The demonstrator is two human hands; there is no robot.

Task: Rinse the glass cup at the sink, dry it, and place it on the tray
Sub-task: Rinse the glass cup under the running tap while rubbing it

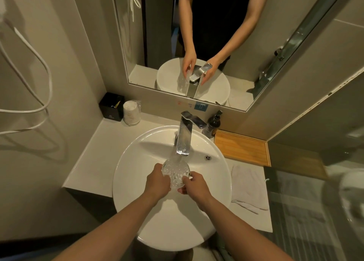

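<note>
A clear patterned glass cup (pixel 175 171) is held over the white round sink (pixel 130 162), right under the chrome tap (pixel 184 136). Water runs from the spout onto the cup. My left hand (pixel 157 182) grips the cup from the left side. From the right, my right hand (pixel 194 186) holds it with the fingers on its lower edge. A wooden tray (pixel 242 147) lies on the counter to the right of the tap. A white towel (pixel 248 186) lies flat on the counter just in front of the tray.
A dark soap pump bottle (pixel 213 123) stands between tap and tray. A black box (pixel 112 109) and a wrapped stack of paper cups (pixel 131 113) sit at the counter's back left. A mirror (pixel 197 44) hangs behind the sink. White cords (pixel 39 67) hang on the left wall.
</note>
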